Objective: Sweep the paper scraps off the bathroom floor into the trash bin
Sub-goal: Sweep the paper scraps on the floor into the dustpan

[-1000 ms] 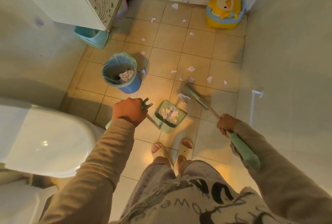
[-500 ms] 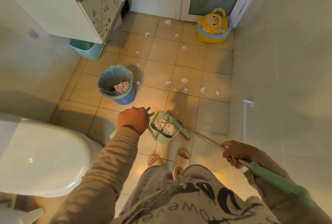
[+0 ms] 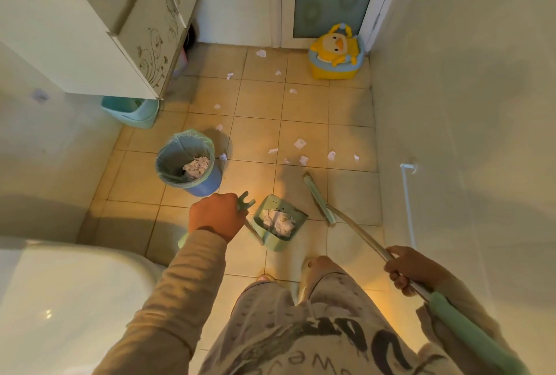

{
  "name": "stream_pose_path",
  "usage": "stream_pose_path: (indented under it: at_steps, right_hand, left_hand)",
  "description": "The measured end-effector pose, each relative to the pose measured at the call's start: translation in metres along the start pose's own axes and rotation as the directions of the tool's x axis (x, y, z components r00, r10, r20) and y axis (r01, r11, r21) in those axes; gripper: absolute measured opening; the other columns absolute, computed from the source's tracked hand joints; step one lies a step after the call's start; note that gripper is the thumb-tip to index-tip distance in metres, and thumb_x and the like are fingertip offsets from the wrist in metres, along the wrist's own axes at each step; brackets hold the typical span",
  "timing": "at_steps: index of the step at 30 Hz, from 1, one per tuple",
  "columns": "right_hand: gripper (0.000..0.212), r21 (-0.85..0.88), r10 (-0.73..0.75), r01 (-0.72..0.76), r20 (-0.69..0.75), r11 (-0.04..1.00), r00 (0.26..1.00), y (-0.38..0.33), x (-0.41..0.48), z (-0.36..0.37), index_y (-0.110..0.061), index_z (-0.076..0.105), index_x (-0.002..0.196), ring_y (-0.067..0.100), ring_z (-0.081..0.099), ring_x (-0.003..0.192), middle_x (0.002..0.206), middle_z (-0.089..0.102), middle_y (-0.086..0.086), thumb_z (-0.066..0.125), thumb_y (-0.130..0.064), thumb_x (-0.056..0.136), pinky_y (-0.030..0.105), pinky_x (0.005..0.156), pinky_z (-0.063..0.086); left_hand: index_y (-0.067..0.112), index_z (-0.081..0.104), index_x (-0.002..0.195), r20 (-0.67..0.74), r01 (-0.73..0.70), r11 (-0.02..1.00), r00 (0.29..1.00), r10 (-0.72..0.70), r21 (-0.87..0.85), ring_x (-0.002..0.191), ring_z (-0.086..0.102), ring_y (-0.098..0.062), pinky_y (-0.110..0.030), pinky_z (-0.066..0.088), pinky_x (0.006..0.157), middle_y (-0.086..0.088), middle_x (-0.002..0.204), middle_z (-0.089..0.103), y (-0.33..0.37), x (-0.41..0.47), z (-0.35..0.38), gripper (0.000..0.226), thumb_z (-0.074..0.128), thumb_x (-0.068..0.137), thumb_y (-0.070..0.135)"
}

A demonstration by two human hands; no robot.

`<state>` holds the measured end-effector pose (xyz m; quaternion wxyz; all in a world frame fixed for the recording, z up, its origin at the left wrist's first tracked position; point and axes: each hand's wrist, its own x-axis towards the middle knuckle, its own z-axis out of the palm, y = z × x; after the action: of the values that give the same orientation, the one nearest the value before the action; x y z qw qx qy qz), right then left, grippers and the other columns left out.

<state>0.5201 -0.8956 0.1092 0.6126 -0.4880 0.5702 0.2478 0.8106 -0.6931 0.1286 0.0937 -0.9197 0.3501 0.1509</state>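
Paper scraps [image 3: 278, 222] lie in the dustpan [image 3: 270, 203]. From it, the trash bin [image 3: 207, 184] stands at ten o'clock, the head of the broom [image 3: 319, 200] at two, loose scraps [image 3: 300, 143] at twelve.

Grips the dustpan [image 3: 270, 203] handle in the left hand [image 3: 215, 216], paper scraps [image 3: 276, 221] heaped inside. Holds the broom [image 3: 319, 198] shaft in the right hand [image 3: 412, 269], brush head just right of the pan. Faces the trash bin [image 3: 207, 185], more scraps scattered beyond.

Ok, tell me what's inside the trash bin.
The trash bin holds a green liner bag and a heap of crumpled paper scraps at the bottom. Anything under that heap is covered and cannot be seen.
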Motion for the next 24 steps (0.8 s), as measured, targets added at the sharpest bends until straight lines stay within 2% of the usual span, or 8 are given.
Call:
stream_pose_path:
  at_steps: [7, 11, 15, 17, 19, 21, 24]
  right_hand:
    - [0.034, 0.058, -0.009, 0.011, -0.032, 0.998, 0.999, 0.002, 0.008, -0.033, -0.008, 0.038, 0.124, 0.009, 0.037, 0.030, 0.056, 0.042, 0.008, 0.043, 0.003, 0.093, 0.019, 0.036, 0.031]
    - [0.037, 0.084, 0.022, -0.019, -0.032, 0.996, 0.999, -0.009, 0.024, -0.068, -0.006, 0.040, 0.127, 0.009, 0.036, 0.031, 0.056, 0.042, 0.008, 0.043, 0.004, 0.091, 0.018, 0.036, 0.030]
    - [0.037, 0.027, 0.020, -0.019, -0.053, 0.999, 0.998, -0.036, 0.042, -0.113, -0.001, 0.041, 0.126, 0.010, 0.036, 0.031, 0.057, 0.041, 0.010, 0.044, 0.005, 0.090, 0.018, 0.037, 0.029]
    - [0.028, -0.010, -0.002, 0.002, -0.063, 1.000, 0.998, -0.052, 0.051, -0.138, 0.003, 0.046, 0.117, 0.012, 0.035, 0.031, 0.057, 0.040, 0.011, 0.043, 0.007, 0.090, 0.017, 0.036, 0.029]
    - [0.013, -0.027, -0.006, 0.004, -0.069, 1.000, 0.998, -0.070, 0.057, -0.160, -0.002, 0.046, 0.097, 0.011, 0.034, 0.030, 0.056, 0.038, 0.010, 0.042, 0.007, 0.089, 0.015, 0.038, 0.028]
    - [0.014, -0.048, -0.005, 0.001, -0.072, 0.999, 0.997, -0.087, 0.065, -0.182, -0.008, 0.042, 0.084, 0.010, 0.033, 0.028, 0.055, 0.036, 0.008, 0.041, 0.006, 0.089, 0.014, 0.038, 0.027]
    - [0.015, -0.145, -0.033, 0.017, -0.110, 0.989, 0.993, -0.116, 0.082, -0.212, -0.008, 0.042, 0.083, 0.010, 0.034, 0.027, 0.056, 0.037, 0.010, 0.042, 0.006, 0.089, 0.014, 0.037, 0.026]
  left_hand:
    - [0.017, 0.064, 0.108, -0.006, -0.091, 0.996, 0.996, 0.091, 0.001, 0.092, 0.066, -0.029, -0.034, 0.052, 0.080, -0.009, 0.100, 0.070, 0.036, 0.038, -0.021, 0.037, 0.047, 0.092, 0.046]
    - [0.018, 0.063, 0.109, 0.014, -0.076, 0.997, 0.997, 0.077, -0.015, 0.092, 0.066, -0.030, -0.035, 0.051, 0.081, -0.010, 0.101, 0.069, 0.062, 0.067, -0.031, 0.037, 0.046, 0.093, 0.046]
    - [0.019, 0.063, 0.108, 0.030, -0.067, 0.998, 0.997, 0.067, -0.011, 0.091, 0.066, -0.029, -0.032, 0.050, 0.078, -0.008, 0.099, 0.070, 0.093, 0.096, -0.042, 0.037, 0.044, 0.094, 0.047]
    - [0.019, 0.063, 0.109, 0.033, -0.063, 0.998, 0.997, 0.063, -0.017, 0.093, 0.066, -0.029, -0.032, 0.050, 0.079, -0.008, 0.100, 0.070, 0.110, 0.112, -0.049, 0.037, 0.043, 0.094, 0.047]
    - [0.020, 0.063, 0.109, 0.039, -0.047, 0.998, 0.998, 0.048, -0.028, 0.094, 0.066, -0.029, -0.032, 0.050, 0.080, -0.009, 0.101, 0.070, 0.126, 0.127, -0.054, 0.037, 0.043, 0.094, 0.047]
    - [0.021, 0.063, 0.108, 0.034, -0.029, 0.999, 0.999, 0.031, -0.033, 0.093, 0.066, -0.030, -0.031, 0.049, 0.079, -0.008, 0.100, 0.070, 0.140, 0.138, -0.059, 0.037, 0.043, 0.094, 0.047]
    - [0.021, 0.063, 0.108, 0.054, -0.037, 0.999, 0.998, 0.038, -0.022, 0.093, 0.065, -0.029, -0.030, 0.048, 0.078, -0.008, 0.101, 0.070, 0.160, 0.154, -0.063, 0.036, 0.043, 0.094, 0.047]
